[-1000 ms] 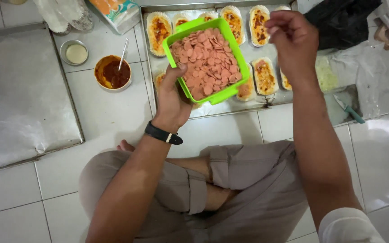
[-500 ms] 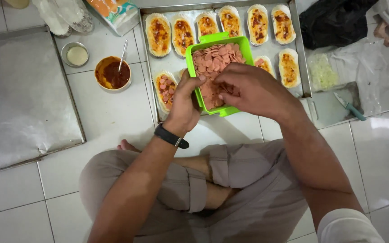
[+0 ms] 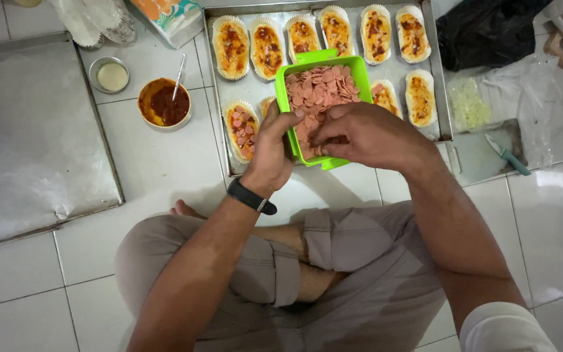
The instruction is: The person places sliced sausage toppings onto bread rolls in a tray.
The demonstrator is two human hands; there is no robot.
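From the head view we see our left hand (image 3: 274,146) clasping the near-left wall of the green tub (image 3: 353,65) of pink sausage slices (image 3: 320,88), held over the baking tray (image 3: 434,58); our right hand (image 3: 369,133) pinches slices inside it; a sauce bowl (image 3: 163,103) sits left.

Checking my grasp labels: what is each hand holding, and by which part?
Left hand grips the green container by its left rim. Right hand reaches into the sausage slices; what it holds cannot be told.
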